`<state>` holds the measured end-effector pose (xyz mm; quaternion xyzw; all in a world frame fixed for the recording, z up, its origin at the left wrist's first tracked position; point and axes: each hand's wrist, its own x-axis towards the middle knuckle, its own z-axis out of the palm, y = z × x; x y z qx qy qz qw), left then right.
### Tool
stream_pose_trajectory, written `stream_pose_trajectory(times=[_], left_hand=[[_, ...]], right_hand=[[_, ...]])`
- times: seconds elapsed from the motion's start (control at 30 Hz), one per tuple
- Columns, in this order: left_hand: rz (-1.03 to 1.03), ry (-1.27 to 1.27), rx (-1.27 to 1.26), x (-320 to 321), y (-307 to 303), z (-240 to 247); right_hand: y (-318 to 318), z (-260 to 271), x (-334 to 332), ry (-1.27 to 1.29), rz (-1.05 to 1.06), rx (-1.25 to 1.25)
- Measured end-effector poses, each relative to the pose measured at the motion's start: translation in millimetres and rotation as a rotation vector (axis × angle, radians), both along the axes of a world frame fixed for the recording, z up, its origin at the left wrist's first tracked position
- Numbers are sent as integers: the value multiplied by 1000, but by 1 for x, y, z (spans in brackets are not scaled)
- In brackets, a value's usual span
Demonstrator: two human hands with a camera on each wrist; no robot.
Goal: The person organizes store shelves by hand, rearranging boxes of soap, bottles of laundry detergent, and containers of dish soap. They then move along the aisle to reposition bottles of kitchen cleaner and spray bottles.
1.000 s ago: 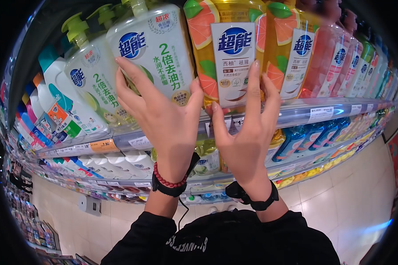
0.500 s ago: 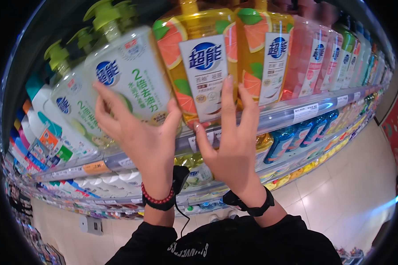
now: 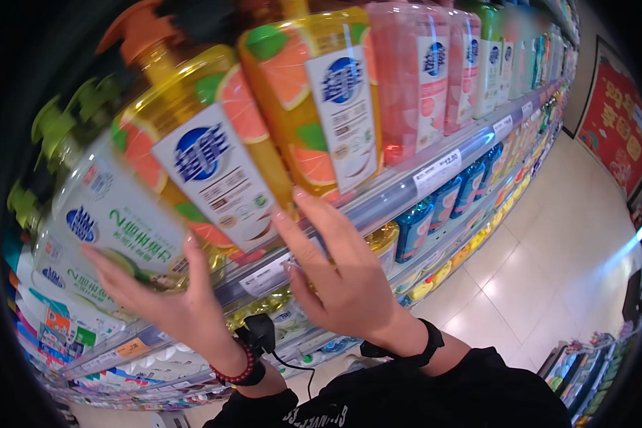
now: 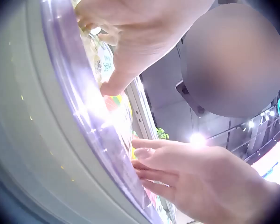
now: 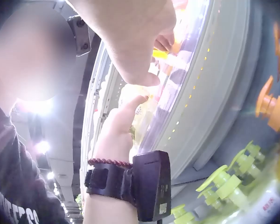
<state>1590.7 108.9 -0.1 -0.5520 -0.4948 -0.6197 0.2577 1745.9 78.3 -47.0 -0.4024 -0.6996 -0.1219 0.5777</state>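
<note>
In the head view, the left hand [image 3: 185, 310] spreads its fingers over the front of a clear bottle with green lettering [image 3: 132, 228]. My right hand [image 3: 349, 278] has its extended fingertips at the lower front of two amber bottles with grapefruit pictures, one [image 3: 214, 178] to the left and one [image 3: 314, 93] to the right. Whether these fingers touch the bottles I cannot tell. In the left wrist view the right hand [image 4: 200, 177] is beside the shelf edge with fingers extended. The right wrist view has the left hand [image 5: 119, 126] with its thumb apart. Neither hand holds anything.
Pink bottles [image 3: 406, 78] and green-capped ones stand further right on the shelf. A shelf rail with price labels [image 3: 435, 171] runs below the hands. Blue bottles [image 3: 414, 228] fill the lower shelf. A red poster [image 3: 617, 121] hangs at the right.
The head view has swung, so the amber bottles appear further left and tilted, and more floor and a red poster show at right. Both hands appear lower, the left one further left.
</note>
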Motion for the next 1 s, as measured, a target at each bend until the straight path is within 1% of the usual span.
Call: stream_pose_trajectory(times=[0.1, 0.23, 0.27, 0.37, 0.4, 0.5, 0.57, 0.6, 0.67, 0.77, 0.9, 0.97, 1.0], left_hand=[[-34, -45, -10, 3, -3, 0], [-26, -148, -6, 4, 0, -6], [-98, -218, 38, 1, 7, -14], [152, -304, 80, 41, -9, -17], [200, -273, 121, 59, -12, -19], [-55, -256, 234, 117, -18, -26], [-126, -193, 182, 161, -17, -15], [-97, -168, 120, 173, -14, -11], [-43, -126, -7, 190, -7, -1], [34, -86, -65, 202, 9, 8], [103, -61, -59, 206, 21, 3], [104, -57, -56, 206, 22, 0], [64, -61, -47, 206, 22, -2]], right_hand=[[-1, 1, 19, 29, 57, -16], [-1, 5, 67, 62, 37, 43], [2, 4, 82, 69, 34, 79], [6, 9, 138, 45, 50, 111], [9, 11, 156, 36, 34, 110], [18, 10, 208, 16, 24, 119], [23, 13, 229, 54, 3, 118], [24, 14, 236, 70, -8, 114], [27, 18, 244, 99, 35, 84], [33, 21, 250, 125, 90, 87], [40, 15, 254, 148, 96, 101], [42, 11, 254, 151, 90, 106], [42, 10, 255, 140, 88, 114]])
